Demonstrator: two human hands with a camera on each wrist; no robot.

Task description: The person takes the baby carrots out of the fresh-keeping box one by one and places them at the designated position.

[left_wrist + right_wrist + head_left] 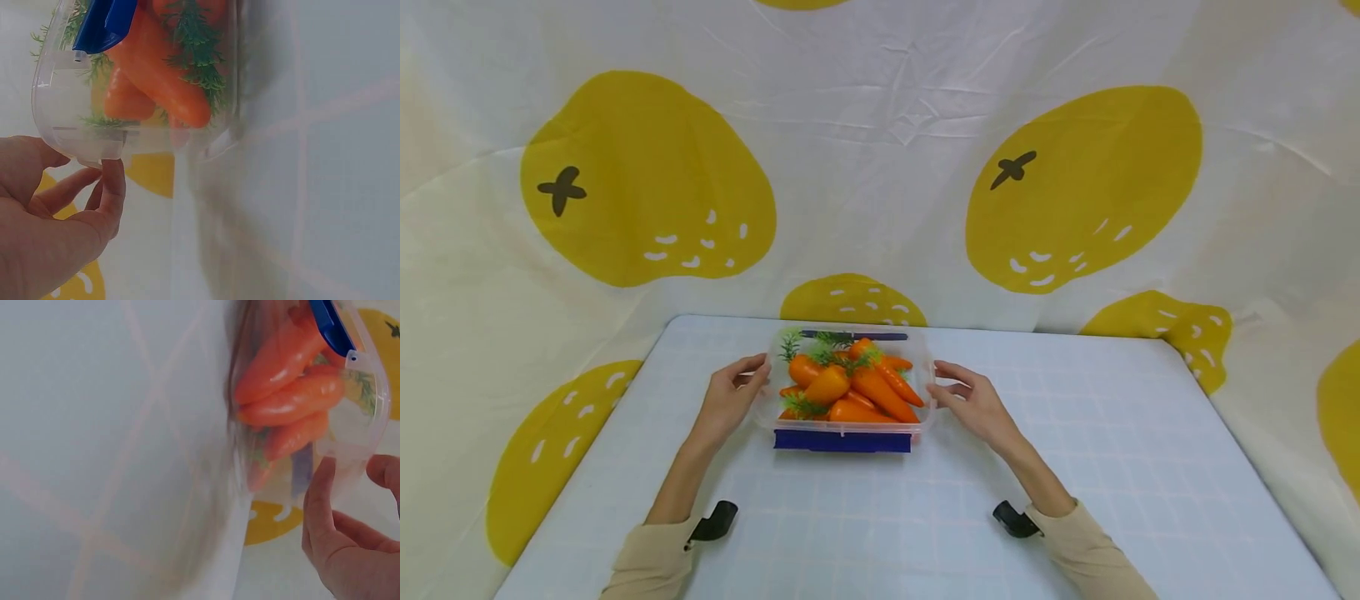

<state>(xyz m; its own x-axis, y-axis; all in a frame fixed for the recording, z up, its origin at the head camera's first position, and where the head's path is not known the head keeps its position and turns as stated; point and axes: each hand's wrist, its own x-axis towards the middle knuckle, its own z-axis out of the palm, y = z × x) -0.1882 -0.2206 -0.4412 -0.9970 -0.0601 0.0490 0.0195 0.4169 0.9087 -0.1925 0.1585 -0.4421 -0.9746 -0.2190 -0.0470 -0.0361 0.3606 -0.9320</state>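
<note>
A clear plastic food container (pixel 842 427) with blue side latches sits toward the far edge of the table. Inside it lie several orange carrots (pixel 880 393) with feathery green tops (pixel 808 406). At its left end my left hand (pixel 735 392) pinches the rim, thumb on the upper side and fingers beneath the lip. My right hand (pixel 973 402) does the same at the right end, with its thumb (pixel 382 470) at the rim and its fingers under the lip. A blue latch (pixel 842 441) hangs folded outward along the front wall.
Under the container is a table (pixel 1112 450) with a pale blue checked cover. A white cloth with large yellow fruit prints (pixel 655 175) hangs right behind the table. Black wrist cameras (pixel 715 521) stick out from beige sleeves (pixel 1093 546).
</note>
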